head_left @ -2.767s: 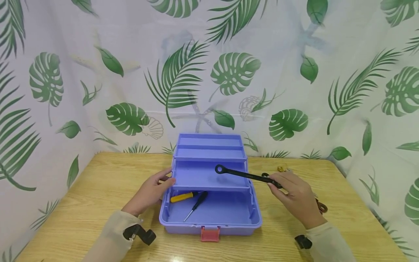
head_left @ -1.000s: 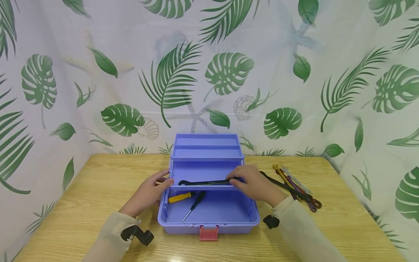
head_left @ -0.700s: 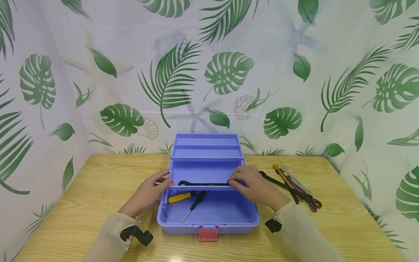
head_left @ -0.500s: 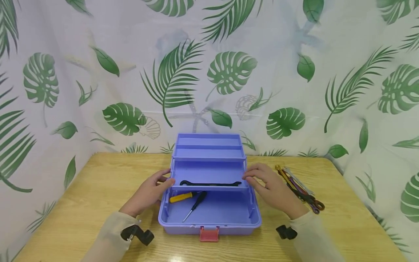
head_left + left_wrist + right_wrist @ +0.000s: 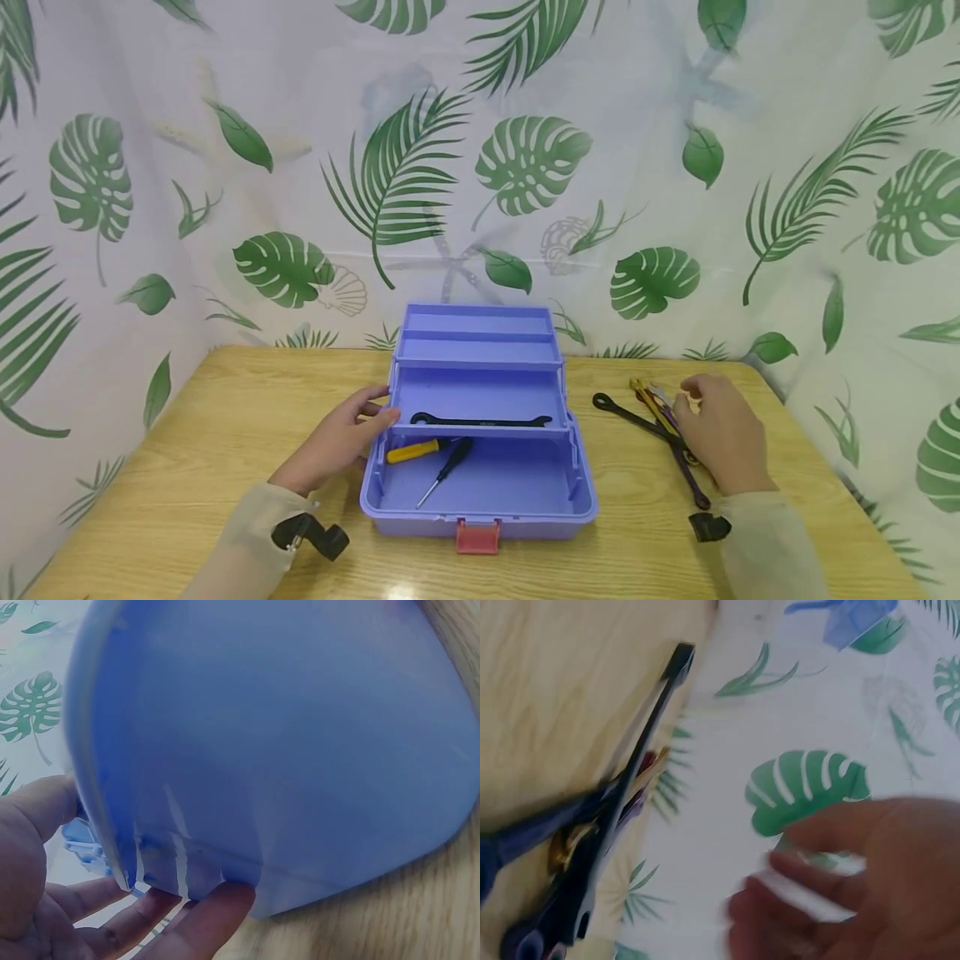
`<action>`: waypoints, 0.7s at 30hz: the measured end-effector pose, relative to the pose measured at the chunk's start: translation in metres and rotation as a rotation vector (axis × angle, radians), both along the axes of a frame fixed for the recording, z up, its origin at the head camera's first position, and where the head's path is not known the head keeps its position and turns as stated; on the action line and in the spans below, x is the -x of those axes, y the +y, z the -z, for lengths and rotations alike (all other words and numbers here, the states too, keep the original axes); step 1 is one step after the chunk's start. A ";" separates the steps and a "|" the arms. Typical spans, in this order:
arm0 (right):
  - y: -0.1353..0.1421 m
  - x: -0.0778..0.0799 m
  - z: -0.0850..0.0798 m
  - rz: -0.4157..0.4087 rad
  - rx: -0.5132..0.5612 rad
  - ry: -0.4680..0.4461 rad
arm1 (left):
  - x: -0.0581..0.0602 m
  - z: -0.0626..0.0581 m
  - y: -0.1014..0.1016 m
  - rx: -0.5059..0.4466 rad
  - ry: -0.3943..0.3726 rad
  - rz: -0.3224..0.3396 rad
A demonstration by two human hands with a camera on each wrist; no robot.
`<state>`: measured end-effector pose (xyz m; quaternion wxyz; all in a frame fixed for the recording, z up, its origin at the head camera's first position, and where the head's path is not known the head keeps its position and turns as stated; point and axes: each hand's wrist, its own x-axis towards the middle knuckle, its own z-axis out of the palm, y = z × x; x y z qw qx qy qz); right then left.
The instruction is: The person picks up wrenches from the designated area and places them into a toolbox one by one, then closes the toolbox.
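A lilac toolbox (image 5: 420, 527) stands unfolded on the table, its stepped trays raised at the back. My left hand (image 5: 337, 440) holds its left side, thumb on the tray's edge; in the left wrist view the fingers lie against the box's side wall (image 5: 300, 735). A black wrench (image 5: 483, 422) lies along the front of the lower tray (image 5: 480, 392). Below, in the bottom compartment, are a yellow-handled screwdriver (image 5: 411, 452) and a black-handled one (image 5: 454, 457). My right hand (image 5: 726, 433) hovers at the pile of wrenches, fingers loosely curved, holding nothing; it hides part of the pile.
The wrench pile on the right includes black wrenches (image 5: 630, 413), a gold one (image 5: 651, 402) and a silver one partly covered. A pink latch (image 5: 477, 537) hangs on the toolbox front. Leaf-printed cloth (image 5: 442, 167) rises behind the wooden table (image 5: 247, 417).
My right hand brought the black wrench over and laid it in the lower tray. It let go and moved right to the wrench pile. My left hand stayed on the toolbox.
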<state>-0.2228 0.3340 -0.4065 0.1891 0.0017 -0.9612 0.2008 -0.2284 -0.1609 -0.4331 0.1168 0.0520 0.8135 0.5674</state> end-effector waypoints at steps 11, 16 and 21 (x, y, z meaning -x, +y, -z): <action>0.037 -0.001 0.012 0.057 -0.076 -0.635 | -0.002 -0.004 0.000 0.000 0.010 0.015; 0.035 0.001 0.016 0.055 -0.069 -0.639 | -0.001 -0.003 0.001 0.021 0.006 0.009; 0.036 0.000 0.016 0.031 -0.092 -0.575 | -0.001 0.000 0.001 0.042 0.007 -0.003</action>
